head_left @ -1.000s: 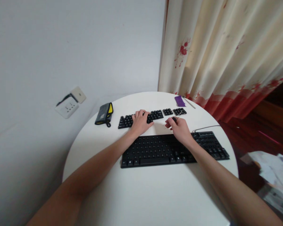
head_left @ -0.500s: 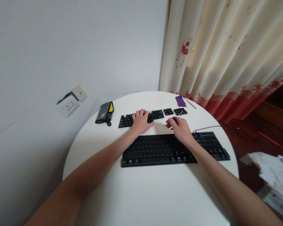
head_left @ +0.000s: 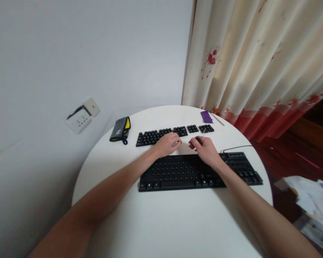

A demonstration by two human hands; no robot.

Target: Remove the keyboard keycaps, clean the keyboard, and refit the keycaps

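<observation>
My left hand [head_left: 167, 144] is at the near edge of the rows of loose black keycaps [head_left: 148, 137], its fingers curled together. Whatever those fingers may hold is hidden. Close by on the right, my right hand [head_left: 204, 148] is closed around a small keycap puller [head_left: 198, 139] with a black handle and thin wire ends. Both hands are above the far edge of a black keyboard [head_left: 174, 172]. Much of its key field is bare of caps, while the bottom row and right-hand block still carry some.
A grey and yellow pouch [head_left: 120, 129] lies at the table's far left. Toward the far right are a purple cloth [head_left: 206, 116] and a thin pale stick [head_left: 218, 119]. The keyboard cable [head_left: 237, 146] runs off the right edge of the round white table [head_left: 161, 218].
My left hand has come off the loose keycaps, moving right and nearer me, and its spread fingers have curled in. My right hand has barely moved and still grips the keycap puller.
</observation>
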